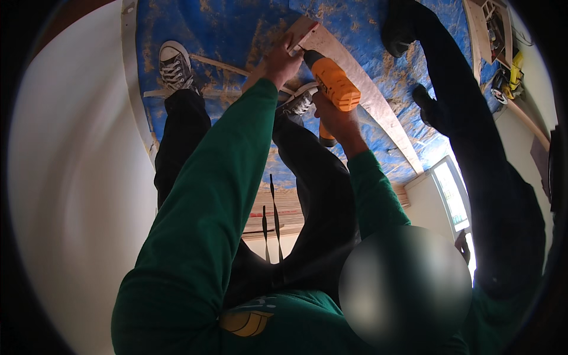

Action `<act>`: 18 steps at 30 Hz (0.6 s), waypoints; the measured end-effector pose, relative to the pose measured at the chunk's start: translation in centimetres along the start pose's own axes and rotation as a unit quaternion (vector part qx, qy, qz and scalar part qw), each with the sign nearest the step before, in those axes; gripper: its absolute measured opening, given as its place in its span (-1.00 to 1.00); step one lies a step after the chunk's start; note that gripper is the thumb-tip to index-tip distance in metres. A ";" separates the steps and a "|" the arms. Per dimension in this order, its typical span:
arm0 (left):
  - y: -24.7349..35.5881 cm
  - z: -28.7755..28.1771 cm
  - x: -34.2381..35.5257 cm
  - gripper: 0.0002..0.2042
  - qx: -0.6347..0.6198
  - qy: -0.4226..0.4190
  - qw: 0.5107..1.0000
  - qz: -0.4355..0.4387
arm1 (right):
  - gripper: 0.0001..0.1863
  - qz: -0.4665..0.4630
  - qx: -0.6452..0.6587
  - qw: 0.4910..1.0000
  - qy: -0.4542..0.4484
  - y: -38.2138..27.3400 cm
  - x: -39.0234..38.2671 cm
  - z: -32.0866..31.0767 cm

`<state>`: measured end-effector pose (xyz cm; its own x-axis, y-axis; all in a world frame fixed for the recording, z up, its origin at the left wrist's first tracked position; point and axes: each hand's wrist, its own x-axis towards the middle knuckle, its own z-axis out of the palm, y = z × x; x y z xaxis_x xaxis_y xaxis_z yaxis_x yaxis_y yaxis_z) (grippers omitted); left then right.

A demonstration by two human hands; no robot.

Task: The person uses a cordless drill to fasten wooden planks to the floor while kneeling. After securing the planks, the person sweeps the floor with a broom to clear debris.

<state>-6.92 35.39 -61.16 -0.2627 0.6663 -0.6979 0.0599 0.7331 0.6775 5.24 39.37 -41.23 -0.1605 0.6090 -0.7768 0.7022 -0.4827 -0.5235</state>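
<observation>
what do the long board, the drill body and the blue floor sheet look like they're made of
The long board looks like bare, unfinished wood: pale tan and matte, with a lighter cut edge. The drill, gripped by the right hand, seems to be moulded orange plastic with a slight sheen. The blue floor sheet looks like a thin plastic tarp, crinkled and dusted with what may be sawdust.

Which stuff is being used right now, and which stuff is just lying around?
In use:
- orange drill, gripped by the right hand
- wooden board, steadied by the left hand

Just lying about:
- thin wood strips on the blue sheet
- wooden frame and yellow tools at the far right
</observation>
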 end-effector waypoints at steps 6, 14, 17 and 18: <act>-0.9 0.7 -0.1 -0.28 -0.028 -0.004 1.000 -0.007 | -0.74 0.024 0.000 1.000 0.000 0.1 0.0 0.3; -0.5 0.6 -0.5 -0.30 0.009 -0.006 1.000 -0.006 | -0.66 0.037 -0.004 0.999 0.006 0.0 0.1 0.6; -0.5 0.3 -0.4 -0.29 0.009 -0.015 1.000 -0.010 | -0.65 0.044 0.004 0.999 0.005 -0.1 0.2 0.7; -0.5 0.3 -0.4 -0.29 0.009 -0.013 1.000 -0.009 | -0.66 0.044 0.005 0.999 0.003 -0.1 0.3 0.7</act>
<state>-6.57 34.80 -61.30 -0.2379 0.6560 -0.7163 0.0725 0.7474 0.6604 4.63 39.19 -41.69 -0.0932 0.5680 -0.8178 0.7063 -0.5412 -0.4564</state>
